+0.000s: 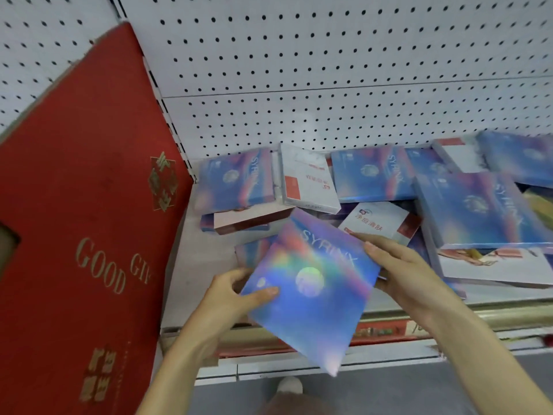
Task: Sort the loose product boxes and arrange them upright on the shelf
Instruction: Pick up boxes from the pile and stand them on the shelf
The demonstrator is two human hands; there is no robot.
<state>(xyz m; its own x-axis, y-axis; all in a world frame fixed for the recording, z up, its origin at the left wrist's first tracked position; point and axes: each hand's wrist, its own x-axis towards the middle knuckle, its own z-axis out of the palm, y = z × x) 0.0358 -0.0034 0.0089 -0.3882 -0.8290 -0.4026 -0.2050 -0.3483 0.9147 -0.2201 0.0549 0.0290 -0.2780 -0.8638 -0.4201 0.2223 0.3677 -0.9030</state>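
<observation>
While left hand [236,295] and right hand [401,271] grip holographic box [311,289] edges | shelf floor [194,265] visible leftward

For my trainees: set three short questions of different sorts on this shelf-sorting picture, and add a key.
1. True or false: the blue box is held by both the left hand and the right hand.
2. Where is the big red gift box? A: left of the loose boxes on the shelf. B: right of them. C: on top of them.
3. Fill the gap: the word printed on the held box is ____.

Key: 1 true; 2 A; 3 SYRINX.
</observation>
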